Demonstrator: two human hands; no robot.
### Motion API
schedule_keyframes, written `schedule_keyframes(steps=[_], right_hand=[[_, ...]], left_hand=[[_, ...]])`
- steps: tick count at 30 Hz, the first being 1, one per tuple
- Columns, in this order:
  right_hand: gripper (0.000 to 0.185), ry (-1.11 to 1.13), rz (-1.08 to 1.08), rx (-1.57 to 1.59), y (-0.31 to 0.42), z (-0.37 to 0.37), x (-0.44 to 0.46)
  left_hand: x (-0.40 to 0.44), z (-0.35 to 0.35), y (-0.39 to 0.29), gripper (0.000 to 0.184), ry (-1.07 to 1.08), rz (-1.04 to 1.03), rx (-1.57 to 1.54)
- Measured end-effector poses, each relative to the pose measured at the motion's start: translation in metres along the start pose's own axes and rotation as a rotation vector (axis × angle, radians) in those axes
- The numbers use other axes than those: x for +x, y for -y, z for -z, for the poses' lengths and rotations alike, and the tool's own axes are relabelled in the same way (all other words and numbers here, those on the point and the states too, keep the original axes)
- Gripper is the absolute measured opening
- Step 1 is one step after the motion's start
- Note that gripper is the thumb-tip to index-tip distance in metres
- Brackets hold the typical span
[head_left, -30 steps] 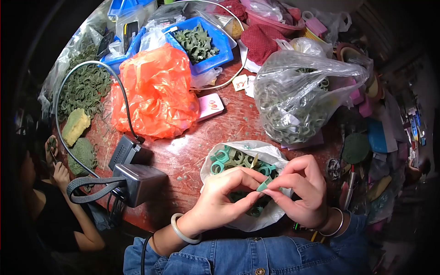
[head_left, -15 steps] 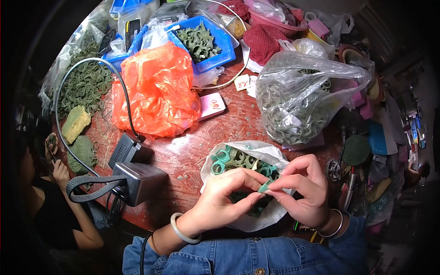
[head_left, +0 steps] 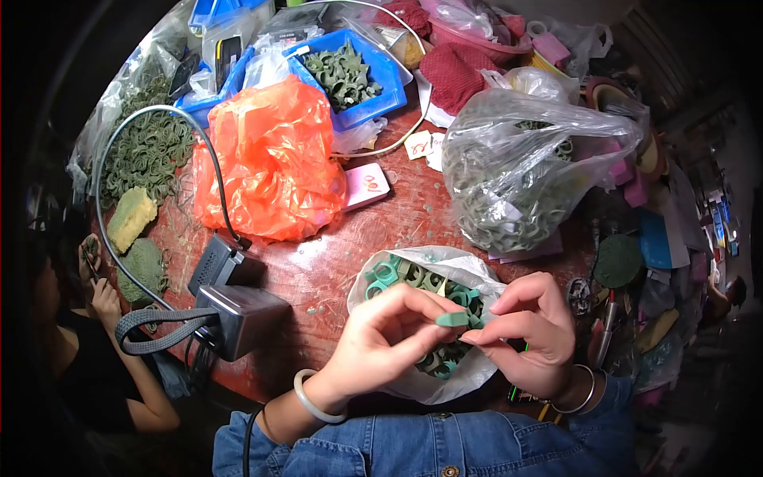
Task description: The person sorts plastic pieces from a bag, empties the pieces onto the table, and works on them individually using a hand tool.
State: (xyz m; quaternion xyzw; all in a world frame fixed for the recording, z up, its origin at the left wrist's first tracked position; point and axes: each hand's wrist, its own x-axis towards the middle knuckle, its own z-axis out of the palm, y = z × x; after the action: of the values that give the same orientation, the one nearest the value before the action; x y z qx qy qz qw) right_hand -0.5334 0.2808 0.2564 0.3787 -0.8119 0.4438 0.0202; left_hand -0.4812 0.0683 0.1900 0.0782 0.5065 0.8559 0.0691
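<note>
My left hand (head_left: 389,330) pinches a small green ring (head_left: 451,319) between thumb and forefinger, its flat edge turned up to me. Close by on the right, my right hand (head_left: 528,330) has its thumb and fingertips drawn together beside the ring. Whether anything tiny sits between those tips cannot be made out. Beneath both hands lies a white bag (head_left: 369,266), rolled open, with several green rings (head_left: 385,273) in lighter and darker shades. My hands cover part of its contents.
An orange plastic bag (head_left: 270,159), a blue tray (head_left: 389,103) of dark green pieces and a clear bag (head_left: 517,183) stand farther back. Black power adapters (head_left: 242,314) with a looping cable are at left. Another person's hand (head_left: 105,300) shows at the far left.
The green ring has turned and moved slightly left, staying in my left hand. My right fingertips have come away from it, a little to the right.
</note>
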Motion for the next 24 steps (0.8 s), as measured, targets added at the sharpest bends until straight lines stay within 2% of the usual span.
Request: schedule_keyframes(steps=[2,5,11,15,24], right_hand=[[0.028,0.000,-0.038,-0.006,0.004,0.002,0.002],[0.030,0.034,-0.084,-0.005,0.003,0.002,0.003],[0.038,0.084,-0.091,0.015,0.004,-0.007,0.010],[0.031,0.070,-0.104,0.037,0.004,-0.010,0.012],[0.022,0.055,-0.079,0.043,0.004,-0.013,0.015]], left_hand=[[0.002,0.007,0.002,0.012,-0.029,0.060,-0.288],[0.001,0.009,-0.002,0.009,-0.104,0.176,-0.396],[0.001,0.015,-0.003,0.010,-0.044,0.300,-0.520],[0.001,0.018,-0.003,0.016,0.004,0.365,-0.546],[0.000,0.014,-0.006,0.019,-0.038,0.398,-0.471]])
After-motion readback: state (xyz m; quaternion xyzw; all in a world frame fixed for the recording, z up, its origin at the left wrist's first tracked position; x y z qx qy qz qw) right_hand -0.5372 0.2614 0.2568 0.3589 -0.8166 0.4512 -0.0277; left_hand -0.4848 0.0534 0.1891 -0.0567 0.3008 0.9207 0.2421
